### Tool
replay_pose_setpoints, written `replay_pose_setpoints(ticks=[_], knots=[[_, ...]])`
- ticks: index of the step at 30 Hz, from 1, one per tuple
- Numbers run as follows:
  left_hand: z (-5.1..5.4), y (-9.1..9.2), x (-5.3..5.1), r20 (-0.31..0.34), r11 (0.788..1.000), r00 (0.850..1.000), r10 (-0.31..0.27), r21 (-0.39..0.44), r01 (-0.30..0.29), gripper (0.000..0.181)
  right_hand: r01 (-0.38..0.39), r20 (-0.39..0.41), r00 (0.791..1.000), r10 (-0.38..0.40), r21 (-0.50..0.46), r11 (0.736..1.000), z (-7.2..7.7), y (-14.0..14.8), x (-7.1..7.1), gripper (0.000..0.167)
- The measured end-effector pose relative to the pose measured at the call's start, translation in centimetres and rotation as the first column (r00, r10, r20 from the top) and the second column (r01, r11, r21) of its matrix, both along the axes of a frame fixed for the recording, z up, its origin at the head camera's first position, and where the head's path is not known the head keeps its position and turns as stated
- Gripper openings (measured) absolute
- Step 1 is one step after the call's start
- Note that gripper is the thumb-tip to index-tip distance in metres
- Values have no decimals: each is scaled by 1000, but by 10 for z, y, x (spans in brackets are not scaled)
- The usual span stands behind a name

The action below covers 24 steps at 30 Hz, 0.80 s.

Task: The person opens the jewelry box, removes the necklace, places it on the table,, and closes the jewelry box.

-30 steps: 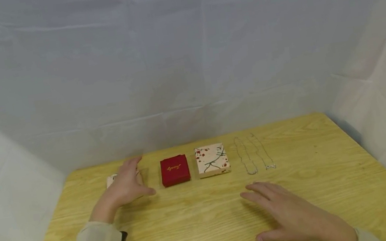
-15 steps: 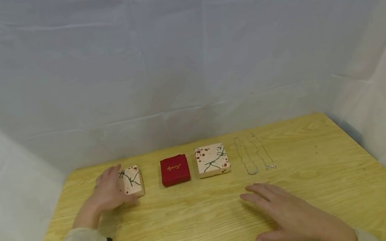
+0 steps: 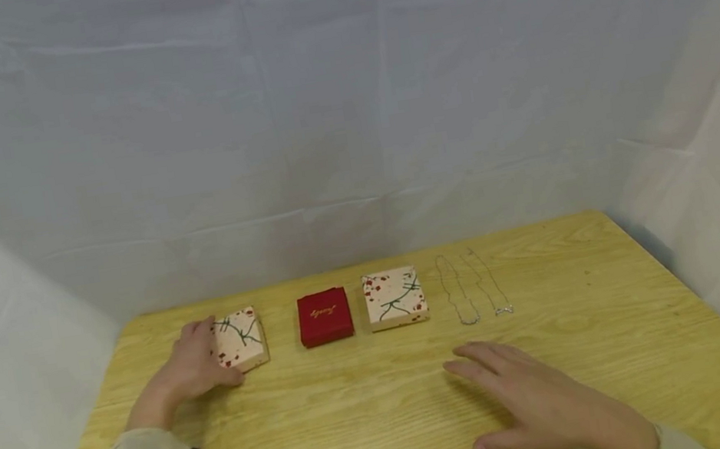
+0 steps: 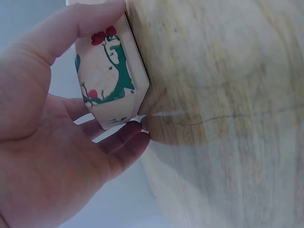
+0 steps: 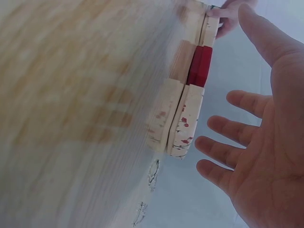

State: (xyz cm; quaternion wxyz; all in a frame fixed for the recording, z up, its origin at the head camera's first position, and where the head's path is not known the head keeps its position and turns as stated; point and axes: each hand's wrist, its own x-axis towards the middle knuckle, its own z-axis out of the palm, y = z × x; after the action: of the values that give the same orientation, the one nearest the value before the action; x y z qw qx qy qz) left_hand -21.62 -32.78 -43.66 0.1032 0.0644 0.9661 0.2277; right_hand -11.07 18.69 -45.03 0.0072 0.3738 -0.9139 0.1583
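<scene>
At the table's left, my left hand point(image 3: 188, 365) grips a cream box point(image 3: 242, 339) with red blossoms and green branches. In the left wrist view the thumb point(image 4: 102, 19) lies across one side of this box point(image 4: 107, 71), with several fingers curled at another side. The box stays flat on the table. My right hand point(image 3: 532, 396) hovers over the table, fingers spread, holding nothing. Beyond its fingertips lie two fine silver necklaces, one point(image 3: 469, 321) left of the other point(image 3: 503, 309).
A red box point(image 3: 324, 317) with gold lettering stands in the middle of the row. To its right sits a larger blossom-patterned box point(image 3: 395, 297). A white cloth point(image 3: 328, 105) hangs behind the wooden table point(image 3: 360, 411) and along both sides.
My left hand has moved left, from above the small blossom box to its left edge, uncovering more of its lid and then taking hold of it. The right hand has hardly moved.
</scene>
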Motion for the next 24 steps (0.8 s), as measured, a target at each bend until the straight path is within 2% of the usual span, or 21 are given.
replay_pose_setpoints(ticks=[6,13,19,24], knots=[[-3,0,1,-6,1000,1000,11,-21,-11,120,-8,-3,1000,8,-4,1000,1,-1,0,98],[-5,-1,2,-27,1000,999,17,-1,-17,118,1,3,1000,-1,9,1000,2,-4,-2,101],[-6,-2,3,-16,999,999,38,28,-37,120,-21,-50,999,22,17,1000,3,-7,-5,102],[-5,-3,8,-26,999,999,30,33,-29,119,-37,-80,996,38,25,999,4,-9,-7,104]])
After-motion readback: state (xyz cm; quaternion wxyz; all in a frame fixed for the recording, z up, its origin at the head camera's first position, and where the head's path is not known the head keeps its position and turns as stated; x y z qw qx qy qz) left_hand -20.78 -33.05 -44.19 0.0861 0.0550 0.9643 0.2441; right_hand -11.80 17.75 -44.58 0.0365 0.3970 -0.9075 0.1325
